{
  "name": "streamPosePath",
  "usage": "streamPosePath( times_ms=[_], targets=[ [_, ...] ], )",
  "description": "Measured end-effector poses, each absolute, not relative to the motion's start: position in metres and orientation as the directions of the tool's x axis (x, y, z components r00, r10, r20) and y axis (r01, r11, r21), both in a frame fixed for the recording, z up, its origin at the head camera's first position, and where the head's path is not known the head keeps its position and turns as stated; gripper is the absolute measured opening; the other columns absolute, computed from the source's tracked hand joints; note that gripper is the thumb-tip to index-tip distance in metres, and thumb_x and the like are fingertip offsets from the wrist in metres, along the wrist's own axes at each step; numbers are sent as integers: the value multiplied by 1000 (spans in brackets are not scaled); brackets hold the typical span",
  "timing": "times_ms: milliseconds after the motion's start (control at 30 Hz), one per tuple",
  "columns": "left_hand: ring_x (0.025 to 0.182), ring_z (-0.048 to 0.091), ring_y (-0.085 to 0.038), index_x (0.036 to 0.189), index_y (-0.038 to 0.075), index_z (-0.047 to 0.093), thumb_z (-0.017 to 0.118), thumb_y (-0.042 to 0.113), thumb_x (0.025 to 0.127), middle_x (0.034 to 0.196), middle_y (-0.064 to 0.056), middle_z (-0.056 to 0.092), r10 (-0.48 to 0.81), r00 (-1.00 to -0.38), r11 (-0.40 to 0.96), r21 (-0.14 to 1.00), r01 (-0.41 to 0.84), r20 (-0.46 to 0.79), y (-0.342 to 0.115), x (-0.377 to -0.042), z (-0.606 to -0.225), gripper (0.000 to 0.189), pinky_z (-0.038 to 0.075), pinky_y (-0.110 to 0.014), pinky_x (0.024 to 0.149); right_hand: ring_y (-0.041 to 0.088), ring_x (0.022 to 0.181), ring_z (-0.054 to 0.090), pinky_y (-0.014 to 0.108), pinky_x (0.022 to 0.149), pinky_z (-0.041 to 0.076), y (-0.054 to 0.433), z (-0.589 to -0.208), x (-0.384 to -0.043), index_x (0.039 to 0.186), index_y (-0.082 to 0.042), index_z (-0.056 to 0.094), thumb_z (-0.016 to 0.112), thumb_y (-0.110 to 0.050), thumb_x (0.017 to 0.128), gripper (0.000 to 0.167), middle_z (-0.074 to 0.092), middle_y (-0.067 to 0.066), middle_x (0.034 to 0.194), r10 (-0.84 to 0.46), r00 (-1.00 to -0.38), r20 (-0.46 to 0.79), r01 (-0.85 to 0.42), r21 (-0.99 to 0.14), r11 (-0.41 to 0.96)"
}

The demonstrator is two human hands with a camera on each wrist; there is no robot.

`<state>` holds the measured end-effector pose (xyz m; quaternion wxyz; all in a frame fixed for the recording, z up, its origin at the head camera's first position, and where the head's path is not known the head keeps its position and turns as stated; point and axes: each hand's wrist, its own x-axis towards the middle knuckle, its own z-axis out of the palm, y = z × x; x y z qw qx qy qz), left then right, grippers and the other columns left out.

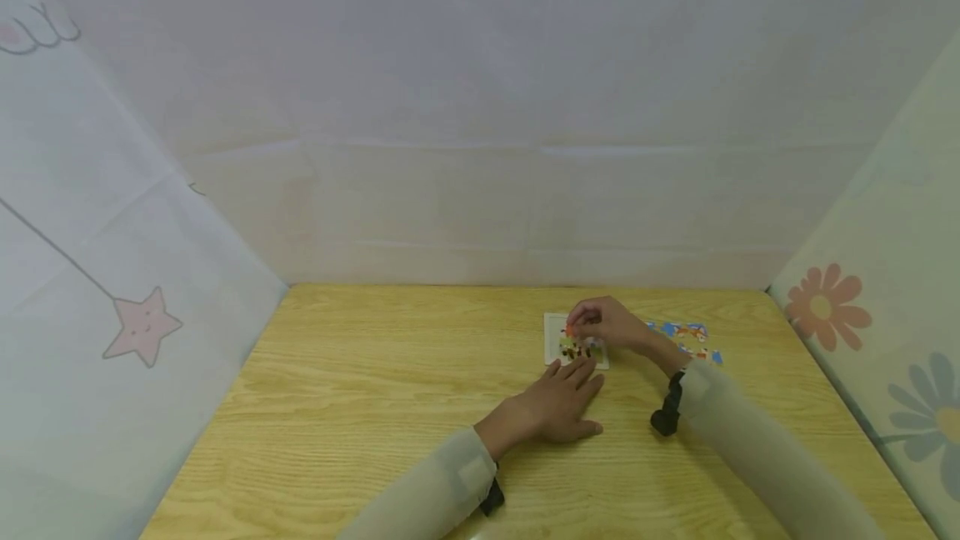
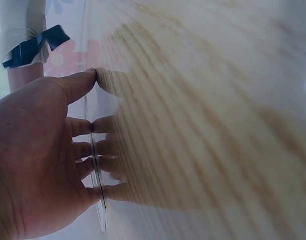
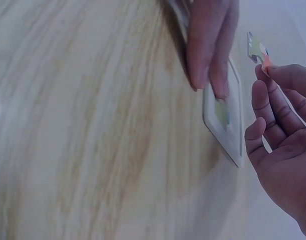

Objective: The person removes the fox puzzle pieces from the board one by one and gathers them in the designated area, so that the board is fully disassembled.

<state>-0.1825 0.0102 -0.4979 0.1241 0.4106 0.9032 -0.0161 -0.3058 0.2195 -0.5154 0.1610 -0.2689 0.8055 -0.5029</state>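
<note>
A white-rimmed puzzle tray (image 1: 551, 344), partly filled with coloured pieces, lies on the wooden table. My right hand (image 1: 609, 325) is over its right side. In the right wrist view, the thumb and index finger of this hand pinch a puzzle piece (image 3: 255, 48) with green and orange print, held up off the tray. My left hand (image 1: 558, 402) lies palm down with fingers spread, its fingertips at the tray's near edge. From the left wrist view, the left fingertips (image 2: 95, 192) touch down at the surface. The right hand hides part of the tray.
Loose puzzle pieces (image 1: 690, 332) in blue, orange and white lie on the table right of the tray, partly behind the right forearm. White printed cloth (image 1: 420, 215) walls the table at the back and both sides. Bare wood (image 1: 360, 390) extends to the left.
</note>
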Motion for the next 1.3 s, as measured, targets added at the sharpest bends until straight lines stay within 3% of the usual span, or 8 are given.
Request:
streamPosePath(
  times_ms=[333, 500, 700, 900, 1133, 1300],
  targets=[
    [164, 12, -21, 171, 18, 23, 46, 62, 108, 179, -5, 12, 731, -639, 672, 84, 736, -240, 10, -184, -498, 80, 22, -47, 131, 36, 99, 74, 52, 90, 60, 235, -501, -297, 121, 5, 71, 70, -14, 104, 25, 75, 15, 107, -582, -813, 19, -275, -894, 354],
    [165, 10, -21, 171, 18, 22, 45, 62, 109, 179, -5, 11, 728, -639, 674, 92, 733, -248, 9, -184, -498, 80, 21, -47, 131, 38, 99, 73, 53, 92, 60, 243, -498, -292, 124, 7, 68, 69, -15, 105, 29, 75, 15, 109, -573, -819, -10, -232, -908, 348],
    [165, 10, -21, 171, 17, 23, 46, 61, 109, 179, -5, 10, 733, -637, 671, 96, 735, -239, 9, -184, -498, 80, 21, -47, 131, 32, 100, 75, 53, 93, 60, 255, -497, -286, 124, 11, 67, 69, -13, 104, 31, 74, 18, 110, -568, -823, 2, -221, -922, 317],
    [165, 11, -21, 171, 17, 24, 48, 61, 108, 179, -5, 10, 736, -635, 669, 105, 736, -233, 9, -183, -497, 80, 21, -47, 131, 35, 97, 74, 54, 90, 60, 266, -500, -280, 123, 10, 67, 69, -13, 105, 29, 73, 20, 107, -590, -807, 27, -259, -914, 313],
    [164, 12, -20, 171, 18, 25, 48, 62, 108, 179, -4, 12, 731, -641, 674, 97, 733, -234, 9, -181, -497, 80, 21, -46, 131, 22, 96, 75, 49, 88, 62, 279, -506, -276, 124, 10, 67, 68, -13, 105, 30, 74, 17, 109, -590, -807, 25, -275, -900, 338],
    [165, 11, -19, 171, 18, 24, 48, 62, 108, 179, -4, 12, 728, -643, 676, 93, 731, -239, 9, -181, -497, 80, 21, -45, 131, 22, 93, 76, 46, 83, 63, 286, -507, -272, 122, 9, 67, 69, -15, 105, 30, 74, 15, 107, -571, -820, 23, -276, -891, 361]
  ],
)
